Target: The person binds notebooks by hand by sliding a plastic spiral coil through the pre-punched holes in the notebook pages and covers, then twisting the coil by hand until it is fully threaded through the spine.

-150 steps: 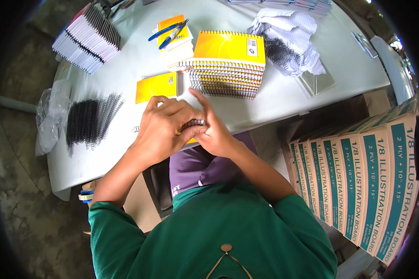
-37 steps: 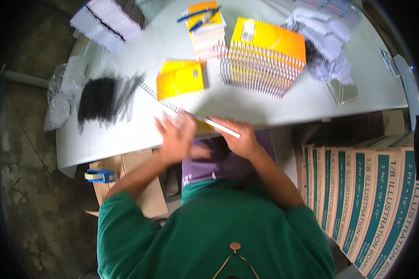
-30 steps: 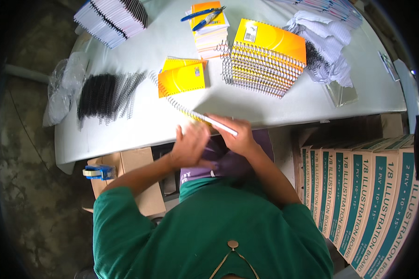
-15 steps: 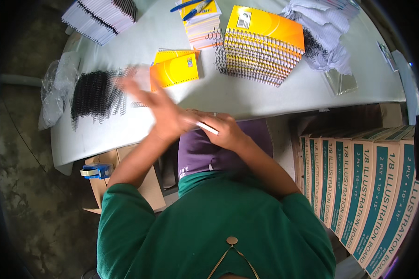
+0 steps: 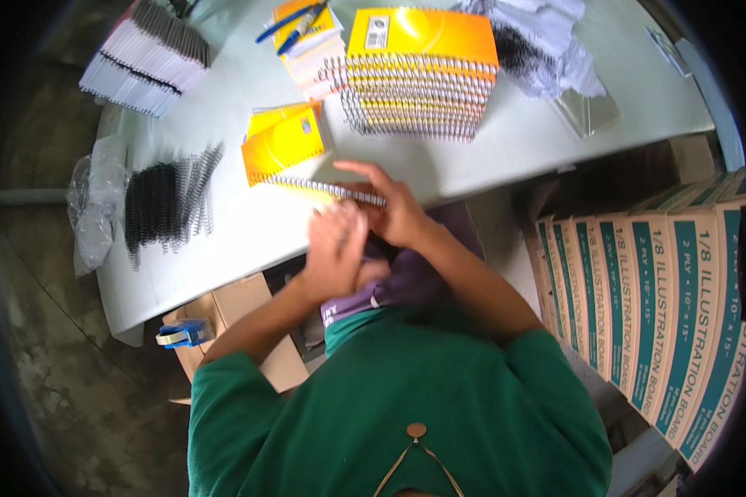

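Holds one coil-edged notebook (image 5: 352, 195) at the near edge of the desk (image 5: 215, 273) in the right hand (image 5: 389, 211), with fingers closed on it and one finger stretched leftward above. Has the left hand (image 5: 337, 238) folded inward just below it, too blurred to tell whether gripping anything. Shows two overlapping yellow pads (image 5: 288, 145), one pile (image 5: 311, 62) topped by two blue pens (image 5: 286, 24), one stack of spiral-bound notebooks (image 5: 423, 41), and one heap of black coils (image 5: 156, 207), too dense to count.
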`<state>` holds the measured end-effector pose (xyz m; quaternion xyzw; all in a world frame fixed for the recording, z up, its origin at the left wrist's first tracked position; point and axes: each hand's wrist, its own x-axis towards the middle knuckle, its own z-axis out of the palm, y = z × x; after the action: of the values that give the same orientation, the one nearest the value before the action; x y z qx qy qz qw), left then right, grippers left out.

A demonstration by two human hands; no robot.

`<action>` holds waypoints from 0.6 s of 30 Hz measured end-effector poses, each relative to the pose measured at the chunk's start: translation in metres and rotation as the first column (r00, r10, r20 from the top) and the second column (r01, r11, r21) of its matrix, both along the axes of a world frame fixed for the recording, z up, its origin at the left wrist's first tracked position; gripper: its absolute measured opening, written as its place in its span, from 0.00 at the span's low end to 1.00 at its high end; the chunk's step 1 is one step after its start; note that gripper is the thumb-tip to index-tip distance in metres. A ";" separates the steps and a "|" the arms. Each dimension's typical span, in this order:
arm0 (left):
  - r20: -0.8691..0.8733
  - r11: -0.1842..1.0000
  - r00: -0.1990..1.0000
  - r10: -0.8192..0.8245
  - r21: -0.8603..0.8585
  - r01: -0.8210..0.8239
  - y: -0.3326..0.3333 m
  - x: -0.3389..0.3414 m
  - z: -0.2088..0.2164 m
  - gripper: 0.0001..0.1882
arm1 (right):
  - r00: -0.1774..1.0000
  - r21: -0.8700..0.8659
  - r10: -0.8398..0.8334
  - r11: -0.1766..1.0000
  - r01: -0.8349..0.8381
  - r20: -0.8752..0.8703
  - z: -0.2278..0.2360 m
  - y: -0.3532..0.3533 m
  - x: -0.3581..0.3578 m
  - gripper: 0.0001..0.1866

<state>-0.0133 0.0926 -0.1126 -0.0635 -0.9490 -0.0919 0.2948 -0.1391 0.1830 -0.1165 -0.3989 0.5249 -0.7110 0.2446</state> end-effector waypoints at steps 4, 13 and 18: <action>0.148 0.997 0.986 0.074 0.024 -0.078 -0.001 -0.027 0.062 0.18 | 0.964 -0.050 -0.046 0.998 0.034 -0.260 -0.016 -0.003 -0.005 0.27; 0.277 0.991 0.959 -0.062 -0.101 0.093 -0.020 -0.046 0.082 0.14 | 0.957 0.009 -0.068 0.997 0.073 -0.282 -0.012 -0.005 -0.005 0.29; 0.263 0.996 0.962 -0.076 -0.032 0.087 -0.019 -0.053 0.111 0.10 | 0.998 0.143 0.063 0.988 -0.060 -0.019 0.011 0.005 -0.001 0.26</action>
<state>-0.0659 0.0737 -0.0014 -0.0962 -0.9779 -0.0908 0.1617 -0.1398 0.1878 -0.1051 -0.4046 0.5647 -0.6590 0.2883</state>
